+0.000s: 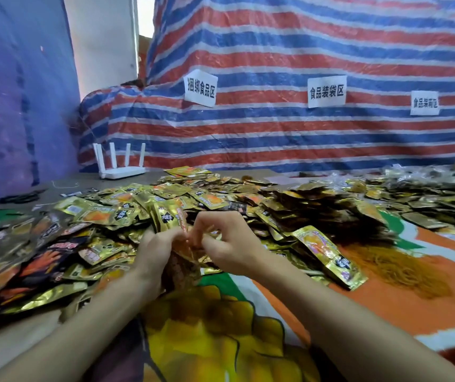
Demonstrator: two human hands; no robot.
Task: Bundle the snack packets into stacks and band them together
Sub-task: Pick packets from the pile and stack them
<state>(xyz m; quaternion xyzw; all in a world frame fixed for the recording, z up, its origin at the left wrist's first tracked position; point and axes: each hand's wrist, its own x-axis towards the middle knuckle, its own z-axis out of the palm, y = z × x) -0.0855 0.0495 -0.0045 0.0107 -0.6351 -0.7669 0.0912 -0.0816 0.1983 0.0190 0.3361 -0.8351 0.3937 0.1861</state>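
- Two bare forearms reach in from the bottom edge over a printed cloth [220, 326] in yellow, orange and green that covers the surface
- The left hand [153, 250] is closed around a stack of packets [182, 274], which stands upright between the two hands, just above the cloth
- A gold packet at the top of that stack rises above the left hand's fingers
- The right hand [227, 244] has its fingers curled, and its fingertips pinch the upper edge of the same stack; whether a band lies between them cannot be told
- Just right of the right hand, one long gold packet [328, 255] lies slanted on the cloth
- Further right, a loose pile of thin orange-brown rubber bands [394, 267] lies spread on the orange part of the cloth
- To the left, dark and gold packets [52, 257] lie overlapping in a thick layer
- Behind the hands, a big heap of gold packets [138, 199] runs across the surface and thins out toward the right
- At the far left of the surface stands a white router [121, 168] with four aerials upright
- A red, white and blue striped tarp [275, 51] hangs as the back wall, with three white paper signs [326, 91] stuck to it
- A blue sheet [14, 78] closes off the left side
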